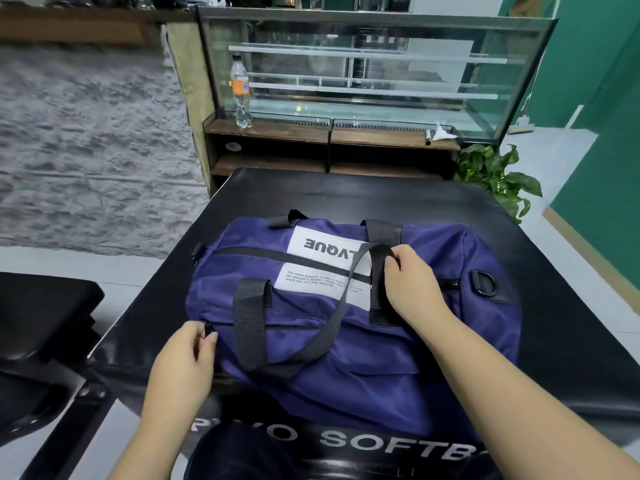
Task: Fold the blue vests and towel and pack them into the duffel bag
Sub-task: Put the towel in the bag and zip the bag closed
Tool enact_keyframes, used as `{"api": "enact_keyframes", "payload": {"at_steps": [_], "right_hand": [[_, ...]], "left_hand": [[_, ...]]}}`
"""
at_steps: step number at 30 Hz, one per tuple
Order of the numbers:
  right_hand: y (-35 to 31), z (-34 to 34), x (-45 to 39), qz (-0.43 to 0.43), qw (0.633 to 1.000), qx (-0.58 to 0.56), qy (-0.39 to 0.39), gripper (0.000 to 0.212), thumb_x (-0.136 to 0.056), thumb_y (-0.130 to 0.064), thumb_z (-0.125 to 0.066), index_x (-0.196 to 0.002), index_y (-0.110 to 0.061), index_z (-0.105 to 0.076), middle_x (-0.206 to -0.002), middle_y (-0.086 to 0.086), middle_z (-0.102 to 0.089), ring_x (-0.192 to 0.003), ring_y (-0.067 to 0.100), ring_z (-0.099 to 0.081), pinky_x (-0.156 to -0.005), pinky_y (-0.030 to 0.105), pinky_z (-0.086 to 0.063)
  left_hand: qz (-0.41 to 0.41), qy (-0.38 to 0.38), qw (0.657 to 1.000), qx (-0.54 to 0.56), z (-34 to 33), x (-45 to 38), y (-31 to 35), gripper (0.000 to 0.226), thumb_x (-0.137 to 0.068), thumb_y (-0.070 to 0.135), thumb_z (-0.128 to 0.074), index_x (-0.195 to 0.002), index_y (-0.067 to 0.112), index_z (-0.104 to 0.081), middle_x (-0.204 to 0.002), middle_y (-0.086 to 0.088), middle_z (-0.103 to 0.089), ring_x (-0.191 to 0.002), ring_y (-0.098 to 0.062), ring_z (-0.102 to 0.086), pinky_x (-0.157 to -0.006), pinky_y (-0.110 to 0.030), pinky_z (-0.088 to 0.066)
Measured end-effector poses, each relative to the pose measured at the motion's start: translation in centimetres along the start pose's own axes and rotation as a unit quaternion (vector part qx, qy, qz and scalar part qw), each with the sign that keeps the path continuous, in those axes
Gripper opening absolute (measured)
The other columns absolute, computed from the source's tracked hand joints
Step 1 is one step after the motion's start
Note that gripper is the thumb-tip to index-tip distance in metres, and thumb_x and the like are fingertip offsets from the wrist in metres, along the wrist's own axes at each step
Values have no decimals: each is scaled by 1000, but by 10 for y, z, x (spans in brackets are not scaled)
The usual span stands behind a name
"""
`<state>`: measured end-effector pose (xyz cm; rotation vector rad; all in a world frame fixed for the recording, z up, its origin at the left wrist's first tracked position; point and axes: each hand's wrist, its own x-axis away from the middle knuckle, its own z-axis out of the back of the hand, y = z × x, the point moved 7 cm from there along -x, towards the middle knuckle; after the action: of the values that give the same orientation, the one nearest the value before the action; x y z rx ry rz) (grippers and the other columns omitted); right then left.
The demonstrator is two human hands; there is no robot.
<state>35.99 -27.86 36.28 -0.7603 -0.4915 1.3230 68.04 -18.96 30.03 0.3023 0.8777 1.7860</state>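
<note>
Behind the black table [346, 195], a glass display case [363, 74], plastic bottle [240, 91], leafy plant [498, 178].

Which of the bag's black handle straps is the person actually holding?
The far carry strap, pinched by the right hand above the white label. The near strap lies loose on the duffel bag, untouched.

A dark blue fabric duffel bag [346, 341] with black webbing handles and a white printed patch lies on its side on a black padded table [346, 195], bulging, its long zipper closed.
</note>
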Motion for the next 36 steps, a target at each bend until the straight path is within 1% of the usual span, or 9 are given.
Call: {"api": "enact_keyframes", "payload": {"at_steps": [8, 13, 21, 25, 28, 30, 32, 34, 36], "right_hand": [[-3, 0, 6, 15, 1000, 20, -15, 23, -102, -17, -34, -113, -6, -51, -107, 10, -61, -85, 22, -45, -68, 29, -29], [-4, 2, 11, 22, 999, 32, -22, 23, -103, -18, -34, -114, -7, -50, -101, 9, -59, -84, 23, -44, -67, 30, -28], [-2, 1, 17, 0, 995, -80, -57, 19, -91, -5, -36, -92, -15, -52, -83, -6, -57, -86, 22, -50, -66, 27, -36], [-58, 28, 58, 255, 964, -64, 33, 47, -73, 0, -33, -111, -11, -59, -120, -7, -55, -120, 16, -44, -102, 20, -31], [-103, 3, 111, 445, 890, -36, -94, 42, -75, -12, -39, -110, -9, -63, -113, 4, -64, -109, 21, -53, -100, 28, -38], [-101, -39, 135, 479, 854, 57, -197, 37, -84, -29, -48, -117, -18, -62, -120, 2, -61, -118, 22, -51, -105, 39, -37], [-75, -73, 141, 444, 849, 140, -250, 49, -85, -44, -56, -132, -31, -51, -141, 0, -47, -139, 23, -32, -118, 48, -18], [-55, -83, 136, 437, 845, 208, -228, 55, -78, -54, -58, -130, -38, -51, -144, 1, -44, -141, 25, -30, -116, 49, -12], [-48, -77, 129, 442, 838, 272, -170, 48, -66, -60, -64, -107, -34, -66, -134, 1, -55, -132, 26, -46, -111, 48, -27]], "left_hand": [[-123, -67, 990, -7, -8, 21, 39, 14, -87, 4, -58, -77, 13, -56, -74, 9, -52, -71, -8, -51, -61, -22, -38], [-167, -98, 981, -25, -9, 24, 54, 17, -87, 10, -56, -71, 12, -49, -70, 6, -47, -70, -12, -48, -61, -36, -44], [-192, -125, 973, 10, -12, 31, 67, 15, -79, 21, -57, -66, 16, -51, -77, 11, -50, -74, -8, -46, -59, -23, -35], [-161, -110, 979, 59, 1, 28, 57, 17, -83, 14, -64, -68, 24, -63, -74, 7, -59, -74, -13, -55, -66, -26, -42], [-140, -103, 982, 77, 3, 25, 54, 25, -82, 5, -68, -71, 27, -65, -76, 6, -62, -72, -14, -56, -64, -24, -42], [-131, -107, 981, 98, 2, 25, 55, 20, -80, 15, -67, -76, 34, -65, -78, 10, -63, -72, -11, -57, -64, -21, -43], [-126, -112, 982, 91, -1, 25, 53, 23, -83, 12, -67, -74, 33, -66, -79, 10, -63, -74, -12, -57, -66, -22, -44], [-124, -108, 984, 72, -3, 27, 52, 30, -83, 3, -65, -69, 30, -64, -75, 6, -62, -72, -14, -56, -66, -24, -43], [-110, -102, 985, 83, -4, 30, 53, 28, -82, 0, -64, -67, 24, -63, -72, 4, -60, -66, -13, -53, -63, -22, -41]]}}
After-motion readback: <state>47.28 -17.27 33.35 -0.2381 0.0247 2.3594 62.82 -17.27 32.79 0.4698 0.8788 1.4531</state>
